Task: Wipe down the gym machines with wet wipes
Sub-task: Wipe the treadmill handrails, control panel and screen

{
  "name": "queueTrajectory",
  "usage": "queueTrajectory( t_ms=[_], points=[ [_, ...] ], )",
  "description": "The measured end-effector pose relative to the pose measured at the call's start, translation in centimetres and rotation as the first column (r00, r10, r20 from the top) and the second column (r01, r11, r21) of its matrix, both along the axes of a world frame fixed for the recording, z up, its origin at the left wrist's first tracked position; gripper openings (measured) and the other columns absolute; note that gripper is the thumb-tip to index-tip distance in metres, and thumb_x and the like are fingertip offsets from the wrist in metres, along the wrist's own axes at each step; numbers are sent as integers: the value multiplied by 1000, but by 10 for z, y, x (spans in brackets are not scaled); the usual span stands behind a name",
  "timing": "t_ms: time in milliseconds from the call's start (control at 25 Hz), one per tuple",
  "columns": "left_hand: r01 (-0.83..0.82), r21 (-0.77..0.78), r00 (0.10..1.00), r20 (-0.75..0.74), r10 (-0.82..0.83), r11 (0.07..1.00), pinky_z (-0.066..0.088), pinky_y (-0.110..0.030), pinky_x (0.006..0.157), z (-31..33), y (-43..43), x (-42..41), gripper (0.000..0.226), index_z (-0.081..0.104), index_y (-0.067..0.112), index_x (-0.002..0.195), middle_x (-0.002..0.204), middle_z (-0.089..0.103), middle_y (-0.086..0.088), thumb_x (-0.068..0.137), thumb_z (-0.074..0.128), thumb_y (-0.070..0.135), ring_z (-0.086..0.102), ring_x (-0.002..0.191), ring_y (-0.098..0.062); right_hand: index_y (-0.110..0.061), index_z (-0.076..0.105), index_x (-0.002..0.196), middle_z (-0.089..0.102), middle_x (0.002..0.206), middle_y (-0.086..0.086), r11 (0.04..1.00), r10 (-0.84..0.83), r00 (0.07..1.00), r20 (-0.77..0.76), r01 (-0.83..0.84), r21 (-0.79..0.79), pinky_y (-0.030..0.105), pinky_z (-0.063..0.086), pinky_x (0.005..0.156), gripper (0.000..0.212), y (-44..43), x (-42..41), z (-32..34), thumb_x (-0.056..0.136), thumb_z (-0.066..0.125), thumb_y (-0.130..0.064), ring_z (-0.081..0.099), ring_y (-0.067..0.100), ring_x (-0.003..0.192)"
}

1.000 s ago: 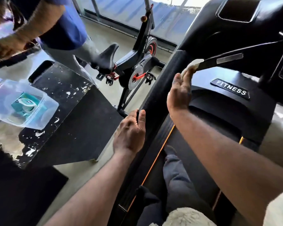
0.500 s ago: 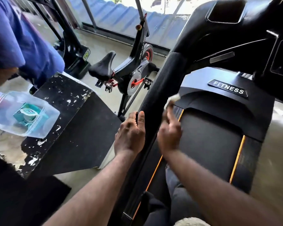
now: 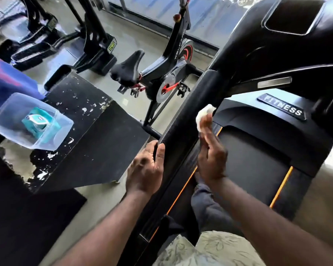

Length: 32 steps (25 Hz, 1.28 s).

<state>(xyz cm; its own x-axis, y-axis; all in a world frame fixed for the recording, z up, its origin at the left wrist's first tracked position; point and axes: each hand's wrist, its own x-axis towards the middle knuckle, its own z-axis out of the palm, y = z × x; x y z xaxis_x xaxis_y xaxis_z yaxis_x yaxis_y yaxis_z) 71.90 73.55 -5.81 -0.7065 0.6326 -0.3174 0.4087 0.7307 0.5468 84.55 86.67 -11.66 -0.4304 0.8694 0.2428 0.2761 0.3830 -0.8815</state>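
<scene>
The left hand [image 3: 145,169] gripped the treadmill rail [image 3: 181,127], its fingers curled out of sight round the left edge. The right hand [image 3: 211,158], blurred, held a bunched white wet wipe [image 3: 204,115] against the rail's right side, the fingertips hidden beneath it. Far left, a wipes pack [image 3: 39,121] lay inside a clear tub [image 3: 63,131]; a blue sleeve [image 3: 6,83] was cut off there.

Clear tub [image 3: 64,131] by chipped blk box [image 3: 88,120], blue shirt [image 3: 6,83] at L.

Left hand [image 3: 145,169] grips handrail [image 3: 181,129]; right hand [image 3: 211,157] forward, fingers [image 3: 208,126] pinching wipe [image 3: 204,115].
</scene>
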Motion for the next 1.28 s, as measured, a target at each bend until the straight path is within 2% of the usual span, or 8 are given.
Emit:
queueTrajectory(
  t_ms=[240,400,640,840,960,1080,1200,1280],
  points=[
    [-49,-40,999,-12,48,998,53,-40,99,2,3,1,67,57,34,142,135,70,6,101,25,75,65,123,-21,-4,61,143,55,153,13,928,173,959,225,-235,290,56,32,123,40,89,-20,31,105,52,4,40,29,151],
    [-43,-53,999,-18,42,998,56,-42,96,2,4,1,68,57,33,142,133,71,6,99,25,76,67,120,-19,-11,57,149,48,159,3,371,612,560,559,-827,423,48,35,123,54,90,18,40,98,53,4,37,19,153],
    [-47,-73,999,-29,45,996,56,-44,96,3,3,1,61,56,37,137,130,71,6,100,26,74,67,119,-21,-8,61,144,56,152,11,853,191,876,444,-372,367,51,29,126,48,147,-26,59,100,45,6,41,26,151],
    [-40,-15,999,7,40,999,54,-42,97,1,-2,-3,55,54,42,137,133,69,10,102,28,75,66,120,-20,-15,65,139,62,147,4,300,593,494,636,-869,394,39,36,123,53,95,-34,67,92,46,-1,52,21,143],
    [-20,-42,998,54,22,999,46,-39,111,1,-14,-1,66,43,37,156,156,52,10,102,30,73,53,139,-19,-16,71,126,71,131,8,707,285,776,563,-567,423,42,34,123,41,173,-46,83,99,43,-4,60,26,134],
    [23,-41,1000,22,-22,999,41,-38,118,0,-57,12,76,27,34,164,166,38,11,101,30,74,44,147,-16,-13,72,123,71,130,9,785,191,802,565,-471,402,50,31,124,40,113,-51,72,97,44,-1,59,29,134],
    [43,-61,999,-9,-44,997,35,-34,120,-4,-110,20,81,21,29,166,169,33,10,100,32,74,35,152,-12,-11,58,147,53,156,6,279,578,390,717,-920,276,43,26,127,57,26,-22,61,93,45,1,43,21,150],
    [32,-62,999,-20,-33,998,35,-35,121,-7,-141,23,83,21,27,166,169,33,8,100,33,74,34,153,-13,-16,51,153,45,162,2,204,542,360,759,-933,297,44,25,128,68,39,-17,67,89,49,5,36,18,154]
  ],
)
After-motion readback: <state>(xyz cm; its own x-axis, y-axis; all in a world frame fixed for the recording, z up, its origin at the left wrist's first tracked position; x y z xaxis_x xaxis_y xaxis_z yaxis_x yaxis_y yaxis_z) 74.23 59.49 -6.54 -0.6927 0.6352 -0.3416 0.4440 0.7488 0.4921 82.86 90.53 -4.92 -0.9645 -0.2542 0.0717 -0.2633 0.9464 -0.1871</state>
